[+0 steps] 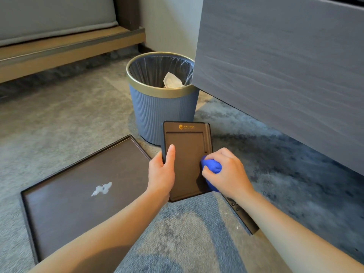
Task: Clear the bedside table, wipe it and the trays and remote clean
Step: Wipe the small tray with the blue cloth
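My left hand (162, 170) grips the left edge of a small dark brown tray (187, 152) with a gold logo, holding it tilted above the carpet. My right hand (226, 170) is closed around a bunched blue cloth (211, 166) that presses on the tray's lower right part. A large dark brown tray (78, 194) lies flat on the carpet at the left, with a white smear (102, 188) in its middle. A black remote (242, 215) lies on the carpet, partly hidden under my right wrist. The grey bedside table (285, 66) rises at the right.
A blue ribbed waste bin (161, 113) with a gold rim and a black liner stands just behind the small tray, crumpled tissue inside. A bed base with a wooden ledge (65, 48) runs along the upper left. Grey-blue carpet covers the floor.
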